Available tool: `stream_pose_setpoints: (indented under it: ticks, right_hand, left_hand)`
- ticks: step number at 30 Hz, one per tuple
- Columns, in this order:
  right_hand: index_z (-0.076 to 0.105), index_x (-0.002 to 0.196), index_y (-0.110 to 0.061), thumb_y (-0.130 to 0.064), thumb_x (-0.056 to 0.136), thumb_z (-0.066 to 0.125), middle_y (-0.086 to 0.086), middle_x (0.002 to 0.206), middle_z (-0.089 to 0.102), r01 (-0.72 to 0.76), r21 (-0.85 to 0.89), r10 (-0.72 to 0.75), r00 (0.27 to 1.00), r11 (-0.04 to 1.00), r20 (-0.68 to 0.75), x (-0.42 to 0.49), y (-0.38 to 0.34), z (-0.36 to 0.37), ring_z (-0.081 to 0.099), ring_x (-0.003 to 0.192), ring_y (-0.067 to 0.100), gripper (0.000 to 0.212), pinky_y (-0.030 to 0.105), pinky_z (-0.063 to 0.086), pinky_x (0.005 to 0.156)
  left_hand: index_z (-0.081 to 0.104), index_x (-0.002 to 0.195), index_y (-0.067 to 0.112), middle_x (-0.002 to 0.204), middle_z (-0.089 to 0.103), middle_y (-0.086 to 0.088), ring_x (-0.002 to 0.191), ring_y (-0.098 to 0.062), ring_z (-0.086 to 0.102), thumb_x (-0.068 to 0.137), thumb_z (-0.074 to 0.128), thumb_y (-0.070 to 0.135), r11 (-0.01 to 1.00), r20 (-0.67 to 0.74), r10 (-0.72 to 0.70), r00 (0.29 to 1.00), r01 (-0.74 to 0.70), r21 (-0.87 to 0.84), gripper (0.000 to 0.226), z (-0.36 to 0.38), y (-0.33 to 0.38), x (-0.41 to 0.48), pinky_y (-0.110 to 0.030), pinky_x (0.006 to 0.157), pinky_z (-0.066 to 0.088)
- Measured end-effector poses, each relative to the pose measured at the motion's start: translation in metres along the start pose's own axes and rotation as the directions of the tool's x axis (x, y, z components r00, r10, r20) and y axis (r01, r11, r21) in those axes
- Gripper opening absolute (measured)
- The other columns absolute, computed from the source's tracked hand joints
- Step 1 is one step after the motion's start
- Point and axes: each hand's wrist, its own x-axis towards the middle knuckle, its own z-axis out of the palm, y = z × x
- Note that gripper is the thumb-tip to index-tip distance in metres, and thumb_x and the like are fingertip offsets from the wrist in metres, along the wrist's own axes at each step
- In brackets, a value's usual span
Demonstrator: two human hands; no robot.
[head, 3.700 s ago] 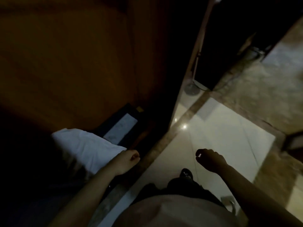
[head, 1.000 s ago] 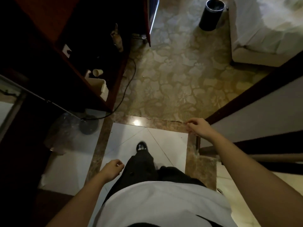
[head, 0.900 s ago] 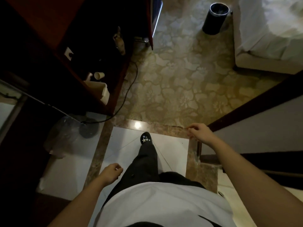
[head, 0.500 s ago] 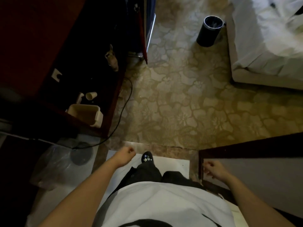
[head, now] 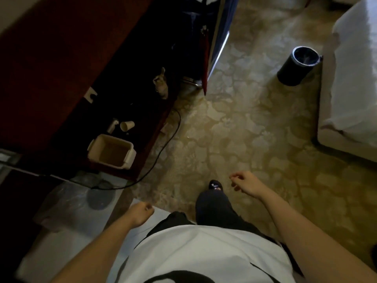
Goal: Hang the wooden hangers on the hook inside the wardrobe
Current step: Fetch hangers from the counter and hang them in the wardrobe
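No wooden hanger, hook or wardrobe shows in the head view. My left hand [head: 139, 214] hangs low at the left over the pale floor tile, fingers loosely curled and holding nothing. My right hand [head: 245, 183] floats over the patterned carpet near my dark shoe [head: 215, 185], fingers loosely curled with nothing in them. My white shirt fills the bottom of the view.
A dark red desk [head: 67, 74] runs along the left, with a cream bin [head: 111, 151], a tipped paper cup [head: 126, 125] and a black cable [head: 163, 152] under it. A black waste bin [head: 298, 66] stands far right beside a white bed [head: 355, 78].
I have stepped from the tiled entry onto the carpet. My right hand left the dark door frame and swung forward; my left hand dropped back. The door frame is out of view.
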Motion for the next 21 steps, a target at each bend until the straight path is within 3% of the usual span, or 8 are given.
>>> stream_pose_setpoints:
  ticks: [4, 7, 10, 13, 15, 18, 21]
  right_hand:
    - [0.056, 0.117, 0.006, -0.010, 0.096, 0.041, 0.025, 0.098, 0.062, 0.119, -0.096, -0.112, 0.991, 0.988, 0.075, 0.050, -0.042, -0.048, 0.056, 0.076, 0.018, 0.030, 0.006, 0.041, 0.047]
    - [0.056, 0.117, 0.001, -0.014, 0.097, 0.041, 0.013, 0.096, 0.061, 0.183, -0.172, -0.155, 0.975, 0.968, 0.162, 0.082, -0.069, -0.084, 0.057, 0.079, 0.016, 0.029, 0.010, 0.042, 0.052]
    - [0.058, 0.115, 0.001, -0.015, 0.096, 0.043, 0.010, 0.092, 0.061, 0.267, -0.242, -0.209, 0.948, 0.933, 0.240, 0.111, -0.094, -0.112, 0.059, 0.078, 0.018, 0.029, 0.020, 0.046, 0.065]
    - [0.056, 0.118, -0.001, -0.015, 0.096, 0.043, 0.010, 0.095, 0.061, 0.344, -0.281, -0.262, 0.920, 0.896, 0.291, 0.133, -0.126, -0.132, 0.058, 0.073, 0.014, 0.030, 0.009, 0.044, 0.056]
    - [0.056, 0.119, -0.001, -0.013, 0.096, 0.042, 0.011, 0.096, 0.060, 0.418, -0.271, -0.334, 0.892, 0.867, 0.305, 0.145, -0.157, -0.142, 0.055, 0.069, 0.009, 0.029, 0.004, 0.041, 0.049]
    - [0.056, 0.117, -0.002, -0.012, 0.095, 0.045, 0.010, 0.094, 0.061, 0.533, -0.248, -0.454, 0.834, 0.809, 0.313, 0.160, -0.211, -0.155, 0.056, 0.068, 0.010, 0.027, 0.006, 0.042, 0.052]
    - [0.057, 0.115, -0.011, -0.014, 0.095, 0.046, 0.005, 0.093, 0.062, 0.647, -0.233, -0.565, 0.755, 0.727, 0.334, 0.168, -0.270, -0.166, 0.059, 0.073, 0.009, 0.023, 0.007, 0.044, 0.059]
  left_hand:
    - [0.051, 0.079, 0.013, 0.086, 0.056, -0.007, 0.083, -0.020, 0.051, 0.093, 0.047, 0.021, 0.985, -0.043, -0.103, 0.994, 0.096, -0.142, 0.017, -0.004, 0.016, 0.012, -0.028, 0.077, 0.042]
    - [0.052, 0.071, 0.013, 0.079, 0.055, -0.008, 0.080, -0.020, 0.053, 0.094, 0.045, 0.020, 0.952, -0.082, -0.111, 0.990, 0.082, -0.293, 0.025, -0.014, 0.055, 0.022, -0.033, 0.080, 0.045]
    - [0.059, 0.096, 0.014, 0.093, 0.058, -0.007, 0.092, -0.022, 0.056, 0.096, 0.044, 0.019, 0.914, -0.162, -0.065, 0.985, -0.006, -0.406, 0.016, -0.034, 0.108, 0.028, -0.032, 0.082, 0.047]
    - [0.054, 0.086, 0.023, 0.094, 0.059, -0.005, 0.095, -0.023, 0.058, 0.096, 0.045, 0.021, 0.908, -0.255, -0.007, 0.967, -0.101, -0.407, 0.014, -0.060, 0.153, 0.031, -0.028, 0.076, 0.044]
    - [0.056, 0.097, 0.023, 0.101, 0.059, -0.003, 0.100, -0.019, 0.057, 0.095, 0.045, 0.026, 0.916, -0.288, 0.038, 0.957, -0.149, -0.372, 0.011, -0.087, 0.176, 0.031, -0.027, 0.078, 0.044]
    - [0.054, 0.120, 0.018, 0.113, 0.058, 0.000, 0.107, -0.015, 0.055, 0.096, 0.044, 0.031, 0.930, -0.401, 0.082, 0.913, -0.214, -0.298, 0.030, -0.146, 0.203, 0.023, -0.028, 0.089, 0.045]
    - [0.053, 0.122, 0.021, 0.113, 0.058, 0.003, 0.106, -0.014, 0.057, 0.096, 0.043, 0.034, 0.914, -0.469, 0.118, 0.876, -0.280, -0.293, 0.031, -0.213, 0.223, 0.007, -0.031, 0.090, 0.048]
